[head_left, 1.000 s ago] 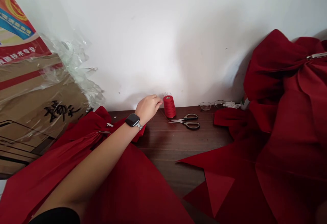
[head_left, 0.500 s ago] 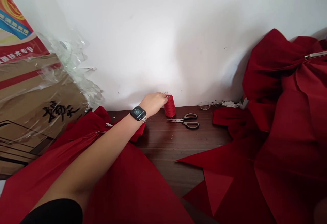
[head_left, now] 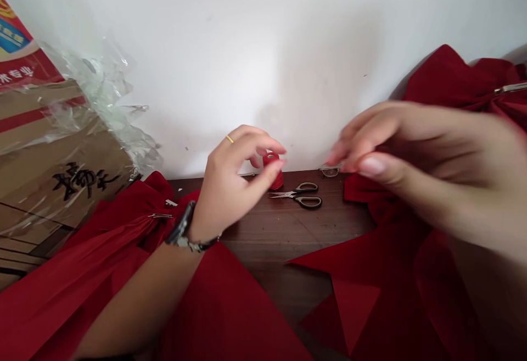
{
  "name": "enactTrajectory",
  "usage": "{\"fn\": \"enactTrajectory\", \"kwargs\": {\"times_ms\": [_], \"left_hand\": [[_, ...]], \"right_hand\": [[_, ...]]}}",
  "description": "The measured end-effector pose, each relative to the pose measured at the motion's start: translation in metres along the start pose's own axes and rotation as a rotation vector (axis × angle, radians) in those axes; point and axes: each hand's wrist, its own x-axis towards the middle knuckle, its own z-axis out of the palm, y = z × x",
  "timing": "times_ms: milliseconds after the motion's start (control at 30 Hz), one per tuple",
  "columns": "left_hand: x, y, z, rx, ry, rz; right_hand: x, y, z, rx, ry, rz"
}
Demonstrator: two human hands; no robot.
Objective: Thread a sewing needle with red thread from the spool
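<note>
My left hand is raised in front of the red thread spool, its thumb and fingers curved with a gap between them. I see nothing gripped in it for certain; a thin pale sliver shows behind the palm. My right hand is up at the right, blurred, with thumb and fingertips drawn together; whatever they pinch is too small to make out. Between the hands, scissors with black and grey handles lie slightly parted beside the spool. The left hand partly covers the spool.
A gathered red cloth bow with a metal clip lies at the left. Another red bow leans on the wall at the right. Glasses rest by the wall. A cardboard box with torn plastic stands far left on the dark table.
My left hand has drawn back from the top of the spool and its fingers have parted. My right hand has come into view from the right. The scissors have stayed put.
</note>
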Motion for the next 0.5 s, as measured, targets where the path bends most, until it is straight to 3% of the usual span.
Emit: {"fn": "enactTrajectory", "kwargs": {"times_ms": [133, 300, 367, 500], "left_hand": [[-0.010, 0.016, -0.005, 0.121, 0.090, 0.310], [-0.016, 0.001, -0.002, 0.266, 0.091, 0.674], [-0.017, -0.004, 0.000, 0.289, 0.109, 0.732], [-0.013, -0.005, -0.003, 0.350, 0.008, 0.763]], "right_hand": [[0.012, 0.007, 0.026, 0.207, -0.117, 0.153], [0.009, 0.016, 0.041, 0.369, -0.155, 0.250], [0.008, 0.017, 0.045, 0.396, -0.179, 0.277], [0.008, 0.021, 0.056, 0.516, -0.232, 0.366]]}}
